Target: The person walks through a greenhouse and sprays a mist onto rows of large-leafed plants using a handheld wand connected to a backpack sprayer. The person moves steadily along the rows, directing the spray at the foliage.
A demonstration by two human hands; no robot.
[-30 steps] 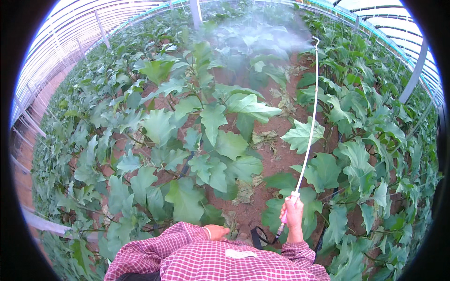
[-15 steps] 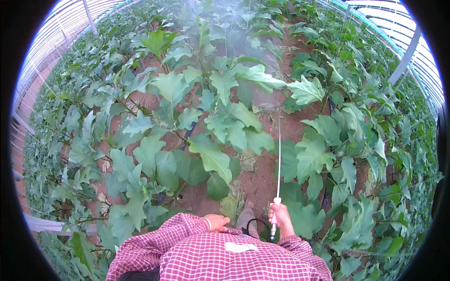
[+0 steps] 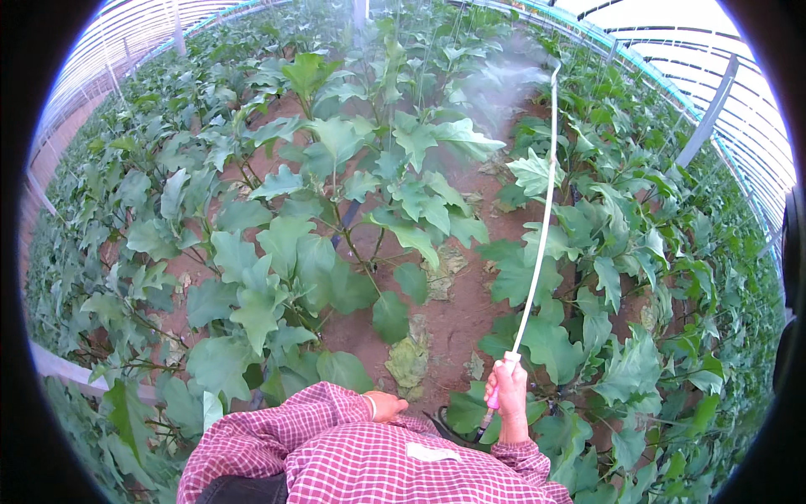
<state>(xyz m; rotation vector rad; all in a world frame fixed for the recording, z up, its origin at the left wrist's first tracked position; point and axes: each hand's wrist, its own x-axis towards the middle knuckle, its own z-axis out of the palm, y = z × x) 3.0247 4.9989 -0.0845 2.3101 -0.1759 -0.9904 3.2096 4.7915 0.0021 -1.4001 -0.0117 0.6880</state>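
Observation:
My right hand (image 3: 509, 391) is wrapped round the pink and white handle of a spray wand (image 3: 538, 267). Its long, thin white tube slants up and slightly right between the plants, bending a little along its length. From the hooked far tip, a pale mist (image 3: 502, 87) drifts left over the leaves. A dark hose (image 3: 442, 423) curves below the handle, partly behind my sleeve. Close to my body, my left hand (image 3: 387, 406) shows its back and a wristband. Its fingers look curled; whatever they may hold is hidden.
Broad-leaved green plants (image 3: 285, 244) crowd both sides, some leaves touching the wand's path. A reddish soil strip (image 3: 457, 311) with withered yellowish leaves (image 3: 409, 363) runs ahead. A grey post (image 3: 709, 113) leans at the right under the curved greenhouse roof (image 3: 672, 38). A pale curved band (image 3: 80, 374) crosses the lower left.
My right hand has raised the spray wand, and its tip has swung up and to the right. The mist now trails left of the tip. My left hand stays near my body.

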